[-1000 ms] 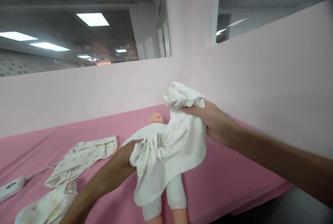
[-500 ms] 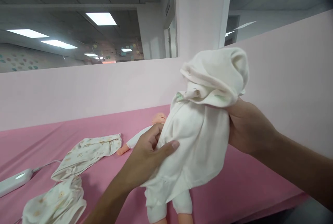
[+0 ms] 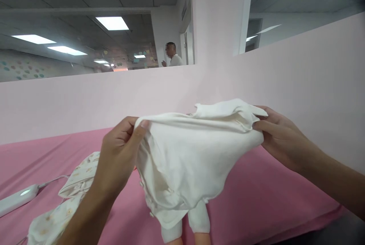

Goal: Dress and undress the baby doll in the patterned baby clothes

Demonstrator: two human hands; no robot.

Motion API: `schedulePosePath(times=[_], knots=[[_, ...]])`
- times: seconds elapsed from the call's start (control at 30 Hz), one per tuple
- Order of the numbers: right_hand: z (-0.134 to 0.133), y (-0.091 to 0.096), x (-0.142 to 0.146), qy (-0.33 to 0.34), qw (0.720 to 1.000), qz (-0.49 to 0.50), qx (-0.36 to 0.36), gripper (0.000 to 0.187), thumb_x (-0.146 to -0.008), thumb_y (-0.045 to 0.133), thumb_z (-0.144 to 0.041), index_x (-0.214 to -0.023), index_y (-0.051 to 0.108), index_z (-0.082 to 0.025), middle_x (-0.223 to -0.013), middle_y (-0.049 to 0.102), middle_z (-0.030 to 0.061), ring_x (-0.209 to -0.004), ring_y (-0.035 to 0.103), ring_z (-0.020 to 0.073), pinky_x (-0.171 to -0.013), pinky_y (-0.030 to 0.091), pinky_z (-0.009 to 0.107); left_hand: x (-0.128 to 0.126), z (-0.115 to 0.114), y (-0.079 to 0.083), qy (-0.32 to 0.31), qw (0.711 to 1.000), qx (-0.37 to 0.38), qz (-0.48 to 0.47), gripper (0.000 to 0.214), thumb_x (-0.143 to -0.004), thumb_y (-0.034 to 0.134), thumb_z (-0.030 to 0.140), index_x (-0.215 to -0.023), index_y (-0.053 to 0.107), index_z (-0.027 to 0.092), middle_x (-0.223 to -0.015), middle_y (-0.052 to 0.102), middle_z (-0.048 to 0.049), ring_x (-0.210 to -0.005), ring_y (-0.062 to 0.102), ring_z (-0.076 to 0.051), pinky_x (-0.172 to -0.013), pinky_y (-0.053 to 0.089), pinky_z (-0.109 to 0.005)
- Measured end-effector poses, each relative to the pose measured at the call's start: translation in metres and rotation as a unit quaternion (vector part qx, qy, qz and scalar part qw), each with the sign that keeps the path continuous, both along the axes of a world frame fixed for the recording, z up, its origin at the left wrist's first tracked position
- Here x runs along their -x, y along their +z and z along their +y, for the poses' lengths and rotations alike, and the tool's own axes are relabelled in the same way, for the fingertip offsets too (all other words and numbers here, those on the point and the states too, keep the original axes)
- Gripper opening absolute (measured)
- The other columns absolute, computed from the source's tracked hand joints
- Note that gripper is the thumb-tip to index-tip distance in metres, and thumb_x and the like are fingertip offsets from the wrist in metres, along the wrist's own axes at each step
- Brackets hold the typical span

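A cream-white baby garment (image 3: 188, 157) is stretched in the air between my two hands above a pink-covered table (image 3: 256, 195). My left hand (image 3: 118, 157) pinches its left edge with thumb and fingers closed. At the right end, my right hand (image 3: 278, 136) grips the bunched cloth. Below the garment lie the white-clad legs of a baby doll (image 3: 196, 222); its body and head are hidden behind the cloth.
Patterned baby clothes (image 3: 65, 195) lie on the table at the lower left. A white device with a cable (image 3: 17, 199) rests at the far left. Pink partition walls (image 3: 313, 78) stand behind and to the right. A person (image 3: 172, 55) stands beyond the partition.
The garment went from a hanging bunch to being spread sideways. My left hand rose and took its left edge; my right hand lowered. A person appeared behind the partition.
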State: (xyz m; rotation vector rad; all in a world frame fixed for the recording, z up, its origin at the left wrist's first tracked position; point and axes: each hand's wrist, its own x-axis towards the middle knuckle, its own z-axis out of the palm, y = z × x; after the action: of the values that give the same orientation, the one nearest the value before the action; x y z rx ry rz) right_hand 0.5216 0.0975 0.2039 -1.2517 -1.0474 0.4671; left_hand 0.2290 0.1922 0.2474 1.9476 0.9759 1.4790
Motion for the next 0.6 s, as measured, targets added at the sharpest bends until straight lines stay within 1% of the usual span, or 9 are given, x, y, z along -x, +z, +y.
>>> schedulePosePath(times=[0.1, 0.17, 0.23, 0.3, 0.37, 0.4, 0.47, 0.5, 0.6], knots=[[-0.002, -0.012, -0.007, -0.112, 0.990, -0.084, 0.031, 0.036, -0.073, 0.063, -0.035, -0.108, 0.059, -0.028, -0.107, 0.066, 0.0099, -0.096, 0.063, 0.0310, -0.077, 0.054, 0.046, 0.002, 0.000, 0.011, 0.012, 1.000, -0.023, 0.006, 0.025, -0.085, 0.055, 0.046, -0.086, 0.062, 0.022, -0.065, 0.057, 0.0028, -0.056, 0.050, -0.011, -0.049, 0.040, -0.019], [-0.005, -0.011, 0.000, -0.143, 0.973, -0.176, 0.038, 0.042, -0.073, 0.066, -0.041, -0.113, 0.059, -0.027, -0.119, 0.062, 0.0122, -0.105, 0.060, 0.0337, -0.083, 0.052, 0.049, -0.001, -0.001, 0.017, -0.017, 0.997, -0.052, 0.054, 0.026, -0.087, 0.053, 0.045, -0.097, 0.064, 0.023, -0.075, 0.062, 0.0008, -0.064, 0.056, -0.013, -0.055, 0.045, -0.020], [-0.009, -0.003, 0.018, -0.081, 0.962, -0.261, 0.029, 0.057, -0.074, 0.068, -0.045, -0.128, 0.053, -0.030, -0.136, 0.052, 0.0105, -0.120, 0.051, 0.0353, -0.090, 0.050, 0.049, -0.005, -0.005, 0.021, -0.089, 0.984, -0.076, 0.134, 0.027, -0.089, 0.051, 0.043, -0.102, 0.066, 0.024, -0.085, 0.066, -0.0009, -0.073, 0.060, -0.015, -0.062, 0.048, -0.021], [-0.013, 0.009, 0.042, 0.030, 0.955, -0.296, 0.017, 0.074, -0.074, 0.070, -0.043, -0.141, 0.039, -0.035, -0.145, 0.043, 0.0070, -0.130, 0.043, 0.0338, -0.094, 0.049, 0.047, -0.008, -0.011, 0.024, -0.174, 0.958, -0.091, 0.209, 0.027, -0.090, 0.049, 0.040, -0.103, 0.068, 0.026, -0.094, 0.068, -0.0016, -0.081, 0.063, -0.016, -0.067, 0.050, -0.022], [-0.014, 0.019, 0.065, 0.118, 0.952, -0.281, 0.006, 0.078, -0.078, 0.068, -0.041, -0.146, 0.030, -0.038, -0.143, 0.046, 0.0055, -0.129, 0.045, 0.0305, -0.089, 0.052, 0.042, -0.010, -0.020, 0.028, -0.228, 0.937, -0.098, 0.246, 0.028, -0.091, 0.048, 0.038, -0.105, 0.069, 0.027, -0.098, 0.069, -0.0019, -0.084, 0.064, -0.016, -0.069, 0.050, -0.023], [-0.014, 0.023, 0.074, 0.148, 0.950, -0.273, 0.010, 0.072, -0.081, 0.065, -0.040, -0.145, 0.032, -0.039, -0.137, 0.052, 0.0054, -0.124, 0.050, 0.0283, -0.084, 0.054, 0.039, -0.010, -0.025, 0.029, -0.235, 0.934, -0.105, 0.246, 0.028, -0.091, 0.048, 0.038, -0.106, 0.069, 0.027, -0.100, 0.069, -0.0020, -0.085, 0.064, -0.016, -0.070, 0.051, -0.023], [-0.014, 0.026, 0.085, 0.179, 0.945, -0.271, 0.031, 0.047, -0.089, 0.054, -0.038, -0.136, 0.047, -0.036, -0.117, 0.064, 0.0043, -0.105, 0.061, 0.0234, -0.072, 0.055, 0.033, -0.006, -0.031, 0.032, -0.211, 0.942, -0.124, 0.231, 0.027, -0.090, 0.049, 0.037, -0.107, 0.067, 0.026, -0.101, 0.069, -0.0020, -0.084, 0.064, -0.016, -0.068, 0.050, -0.022], [-0.013, 0.026, 0.087, 0.176, 0.945, -0.273, 0.042, 0.036, -0.091, 0.049, -0.038, -0.126, 0.055, -0.035, -0.107, 0.067, 0.0033, -0.095, 0.064, 0.0211, -0.067, 0.053, 0.030, -0.004, -0.031, 0.032, -0.184, 0.948, -0.133, 0.224, 0.026, -0.090, 0.050, 0.037, -0.106, 0.067, 0.026, -0.100, 0.069, -0.0018, -0.082, 0.064, -0.015, -0.065, 0.049, -0.021], [-0.011, 0.024, 0.083, 0.118, 0.956, -0.261, 0.069, 0.025, -0.092, 0.046, -0.040, -0.104, 0.066, -0.031, -0.087, 0.069, 0.0010, -0.071, 0.062, 0.0169, -0.053, 0.047, 0.026, 0.004, -0.025, 0.030, -0.092, 0.957, -0.145, 0.235, 0.022, -0.090, 0.048, 0.033, -0.100, 0.066, 0.025, -0.090, 0.069, 0.0000, -0.071, 0.061, -0.013, -0.056, 0.044, -0.019]])
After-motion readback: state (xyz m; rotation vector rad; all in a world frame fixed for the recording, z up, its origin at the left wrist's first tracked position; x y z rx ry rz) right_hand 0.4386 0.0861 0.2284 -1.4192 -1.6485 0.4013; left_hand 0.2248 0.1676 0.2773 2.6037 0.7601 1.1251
